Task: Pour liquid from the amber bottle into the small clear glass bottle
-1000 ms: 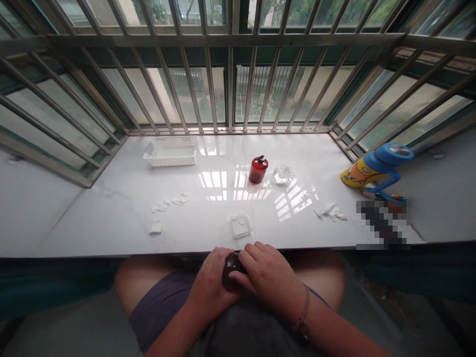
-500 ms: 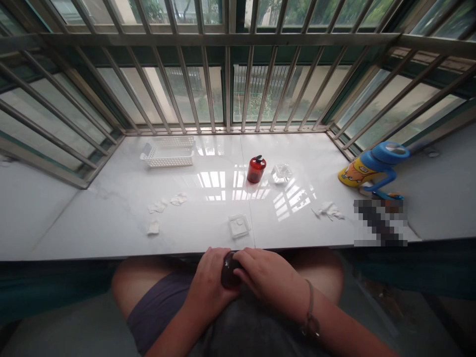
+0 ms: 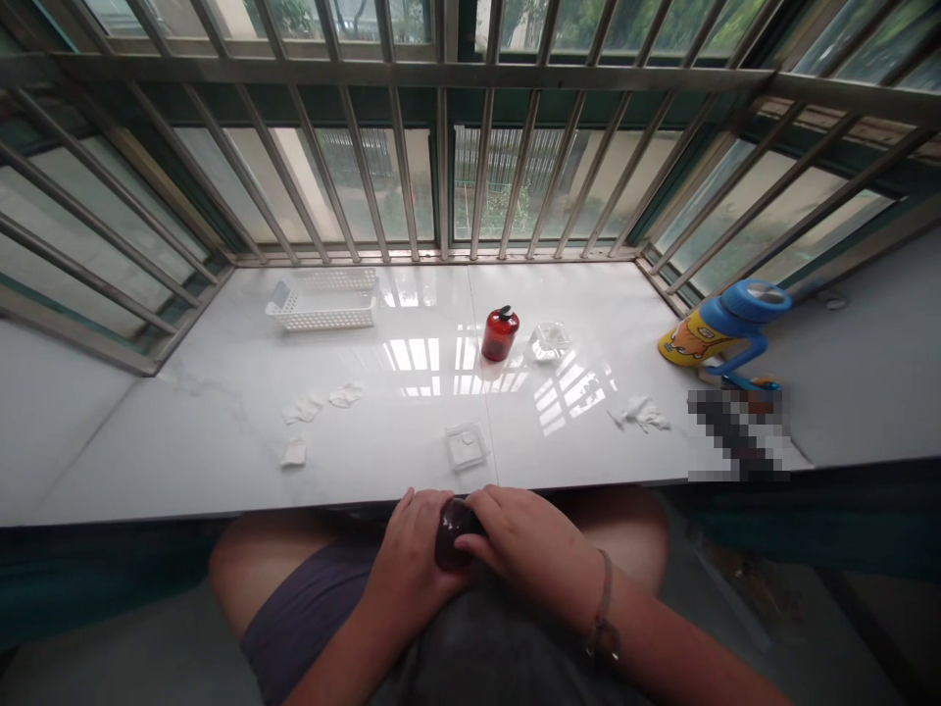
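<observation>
Left hand [image 3: 414, 549] and right hand [image 3: 525, 539] close around a dark, glossy object [image 3: 454, 534], which could slip if its smooth surface slides under loosened fingers. It lies between the two palms, inside the grip, just below the near edge of the counter [image 3: 397, 480].

White glossy countertop [image 3: 198, 431], metal window bars [image 3: 441, 176] on three sides, daylight reflections [image 3: 577, 392], greenery [image 3: 588, 29] outside, white side walls [image 3: 874, 363]

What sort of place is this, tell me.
Probably a room in a home: a white counter set into a barred window, with a cartoon-printed bottle and a plastic basket.
</observation>
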`<state>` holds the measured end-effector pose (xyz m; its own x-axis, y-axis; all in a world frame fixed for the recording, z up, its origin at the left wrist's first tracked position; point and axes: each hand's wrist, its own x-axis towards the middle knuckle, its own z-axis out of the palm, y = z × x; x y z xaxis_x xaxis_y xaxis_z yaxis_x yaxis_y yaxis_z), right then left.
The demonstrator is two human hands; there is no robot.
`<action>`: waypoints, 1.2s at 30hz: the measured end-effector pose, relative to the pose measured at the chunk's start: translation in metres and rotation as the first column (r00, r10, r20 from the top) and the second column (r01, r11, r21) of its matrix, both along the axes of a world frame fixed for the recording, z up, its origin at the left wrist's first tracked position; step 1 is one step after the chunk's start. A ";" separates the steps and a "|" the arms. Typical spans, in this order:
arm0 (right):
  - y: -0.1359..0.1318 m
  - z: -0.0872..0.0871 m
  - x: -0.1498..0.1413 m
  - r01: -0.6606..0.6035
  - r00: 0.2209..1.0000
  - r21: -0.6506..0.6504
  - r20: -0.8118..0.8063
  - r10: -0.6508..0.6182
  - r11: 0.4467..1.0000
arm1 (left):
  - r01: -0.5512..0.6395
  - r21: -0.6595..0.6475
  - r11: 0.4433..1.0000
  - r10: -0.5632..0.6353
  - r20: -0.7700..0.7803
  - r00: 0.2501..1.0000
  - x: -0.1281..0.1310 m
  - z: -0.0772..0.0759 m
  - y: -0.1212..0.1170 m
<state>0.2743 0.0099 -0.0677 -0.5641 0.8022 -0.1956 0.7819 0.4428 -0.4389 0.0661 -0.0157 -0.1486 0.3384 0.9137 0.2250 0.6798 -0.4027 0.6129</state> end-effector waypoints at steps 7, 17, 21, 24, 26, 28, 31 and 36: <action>0.005 -0.003 0.013 -0.143 0.986 0.128 -0.070 0.153 0.981 | 0.008 -0.125 0.992 -0.002 0.049 0.999 0.002 0.008 0.006; 0.031 -0.029 0.080 0.179 0.968 0.327 -0.225 -0.108 0.928 | -0.092 -0.272 0.958 0.105 0.032 0.994 -0.019 -0.007 0.005; 0.054 -0.085 0.142 0.489 0.872 0.364 -0.212 -0.441 0.793 | -0.142 -0.273 0.951 0.161 0.048 0.986 -0.024 -0.009 0.004; 0.061 -0.126 0.179 0.573 0.806 0.467 -0.174 -0.566 0.673 | -0.147 -0.243 0.959 0.165 0.055 0.985 -0.024 -0.009 0.005; 0.059 -0.146 0.193 0.586 0.790 0.496 -0.178 -0.586 0.640 | -0.146 -0.241 0.959 0.165 0.058 0.985 -0.024 -0.006 0.006; 0.055 -0.159 0.202 0.586 0.788 0.513 -0.181 -0.588 0.628 | -0.148 -0.261 0.954 0.170 0.064 0.983 -0.023 -0.003 0.007; 0.049 -0.173 0.209 0.569 0.799 0.524 -0.168 -0.578 0.634 | -0.145 -0.285 0.948 0.174 0.080 0.982 -0.021 0.001 0.008; 0.045 -0.172 0.212 0.549 0.812 0.538 -0.164 -0.560 0.639 | -0.114 -0.270 0.956 0.148 0.109 0.983 -0.016 0.005 0.011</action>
